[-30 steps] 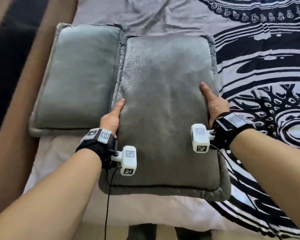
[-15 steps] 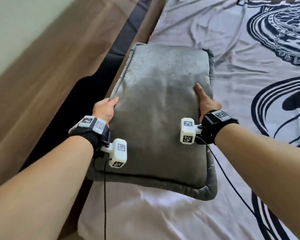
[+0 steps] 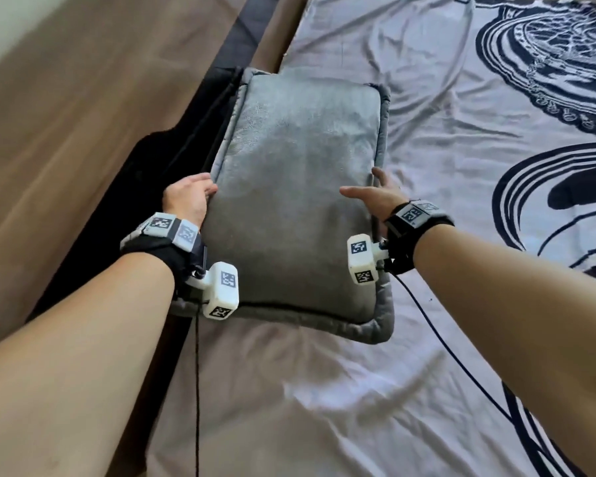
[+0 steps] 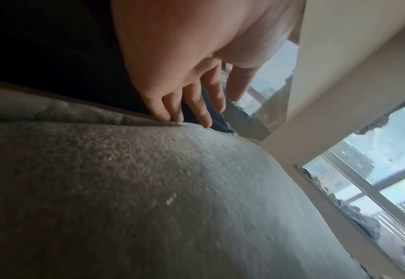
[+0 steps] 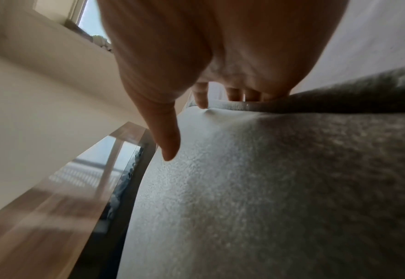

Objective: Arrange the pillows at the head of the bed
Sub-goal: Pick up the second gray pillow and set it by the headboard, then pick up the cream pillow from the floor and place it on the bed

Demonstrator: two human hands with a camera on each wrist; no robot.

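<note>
I have the grey pillow [image 3: 300,201] between both hands, lying lengthwise along the left edge of the bed [image 3: 324,390], its far end beside the brown wooden headboard panel [image 3: 83,132] and the dark gap [image 3: 145,187] next to it. My left hand [image 3: 188,197] sits at the pillow's left edge, and from the left wrist view its fingers [image 4: 196,105] are nearly straight and spread, only the tips touching the piped seam, nothing curled round the fabric. My right hand [image 3: 375,197] is at the right edge: the thumb lies extended over the top face, and in the right wrist view the other fingers [image 5: 235,94] reach down past the flange at the rim, fairly straight. Whether those fingers press under the pillow I cannot tell, since the rim hides their tips. The near end of the pillow lies on the pale sheet, and the printed black-and-white bedspread [image 3: 513,132] spreads off to the right. Black cables [image 3: 197,373] hang from the white marker blocks on both wristbands, the left one dropping across the bed's edge, the right one trailing over the sheet.
</note>
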